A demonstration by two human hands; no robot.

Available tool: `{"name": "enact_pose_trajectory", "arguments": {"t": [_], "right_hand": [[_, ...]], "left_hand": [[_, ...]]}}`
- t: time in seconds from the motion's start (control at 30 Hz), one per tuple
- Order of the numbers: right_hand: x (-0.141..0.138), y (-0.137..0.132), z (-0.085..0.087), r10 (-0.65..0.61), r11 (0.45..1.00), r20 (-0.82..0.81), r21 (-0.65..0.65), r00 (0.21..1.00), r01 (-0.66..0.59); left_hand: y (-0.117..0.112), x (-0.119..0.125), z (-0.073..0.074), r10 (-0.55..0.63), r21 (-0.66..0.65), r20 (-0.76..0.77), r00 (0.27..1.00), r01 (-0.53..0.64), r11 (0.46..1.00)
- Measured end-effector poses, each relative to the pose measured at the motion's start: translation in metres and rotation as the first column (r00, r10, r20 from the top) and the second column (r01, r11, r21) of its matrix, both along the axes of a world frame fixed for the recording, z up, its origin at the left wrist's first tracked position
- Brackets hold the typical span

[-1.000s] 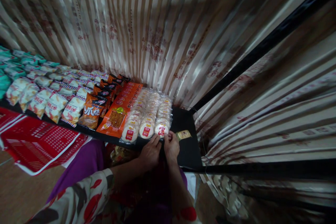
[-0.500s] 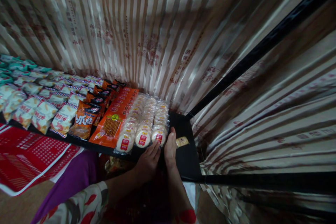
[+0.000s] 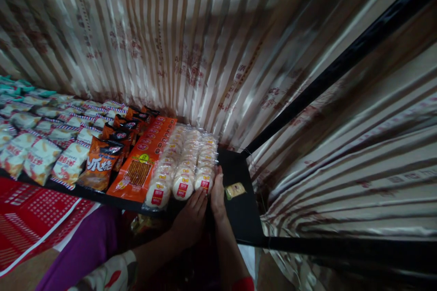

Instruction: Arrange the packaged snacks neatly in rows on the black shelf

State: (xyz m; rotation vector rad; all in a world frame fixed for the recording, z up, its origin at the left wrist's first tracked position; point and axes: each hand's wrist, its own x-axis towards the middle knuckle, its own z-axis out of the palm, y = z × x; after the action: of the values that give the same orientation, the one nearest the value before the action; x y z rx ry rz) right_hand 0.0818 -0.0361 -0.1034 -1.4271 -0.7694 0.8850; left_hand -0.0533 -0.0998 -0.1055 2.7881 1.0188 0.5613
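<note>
Wrapped rice crackers (image 3: 205,166) in the rightmost of three rows on a black shelf (image 3: 241,213), bracketed by bare hands: left hand (image 3: 191,216) with fingers outstretched against the front packet, right hand (image 3: 217,196) open and flat along the row's side, neither curled round anything. Just to the right, a small yellow packet (image 3: 235,190); leftward, an orange bag of stick snacks (image 3: 141,166) and rows of white snack bags (image 3: 70,161), all before a striped curtain (image 3: 198,22).

The left forearm (image 3: 157,251) reaches in from the lower left, bare beyond its sleeve (image 3: 111,273); the left hand (image 3: 188,219) is back-up, fingers (image 3: 198,202) extended and together. The right forearm (image 3: 231,252) stretches forward, the right hand (image 3: 217,194) turned on edge, near the left.
</note>
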Motion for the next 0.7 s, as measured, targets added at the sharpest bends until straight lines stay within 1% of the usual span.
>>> {"name": "enact_pose_trajectory", "arguments": {"t": [0.1, 0.27, 0.37, 0.5, 0.6, 0.7], "right_hand": [[0.003, 0.002, 0.002, 0.006, 1.000, -0.012, -0.012, 1.000, -0.007], [0.007, 0.012, 0.006, -0.038, 0.997, -0.120, 0.055, 0.992, 0.045], [0.005, 0.016, 0.007, 0.006, 1.000, -0.171, 0.031, 0.985, 0.000], [0.002, 0.017, 0.010, 0.015, 1.000, -0.192, -0.005, 0.981, -0.016], [0.005, 0.020, 0.013, 0.002, 1.000, -0.223, 0.012, 0.975, 0.000], [0.008, 0.026, 0.012, -0.008, 0.999, -0.209, 0.035, 0.978, 0.015]], "left_hand": [[0.000, 0.000, 0.002, -0.004, -0.015, 0.008, 1.000, 0.005, 1.000], [-0.001, 0.002, 0.001, 0.014, -0.023, 0.011, 1.000, -0.014, 1.000], [-0.001, 0.003, -0.001, 0.028, 0.000, 0.007, 1.000, -0.028, 1.000], [-0.001, 0.003, -0.002, 0.031, 0.023, 0.020, 0.999, -0.031, 0.999], [-0.002, 0.002, -0.001, 0.048, 0.034, 0.059, 0.997, -0.050, 0.998], [-0.002, 0.002, -0.002, 0.044, 0.047, 0.076, 0.996, -0.048, 0.998]]}}
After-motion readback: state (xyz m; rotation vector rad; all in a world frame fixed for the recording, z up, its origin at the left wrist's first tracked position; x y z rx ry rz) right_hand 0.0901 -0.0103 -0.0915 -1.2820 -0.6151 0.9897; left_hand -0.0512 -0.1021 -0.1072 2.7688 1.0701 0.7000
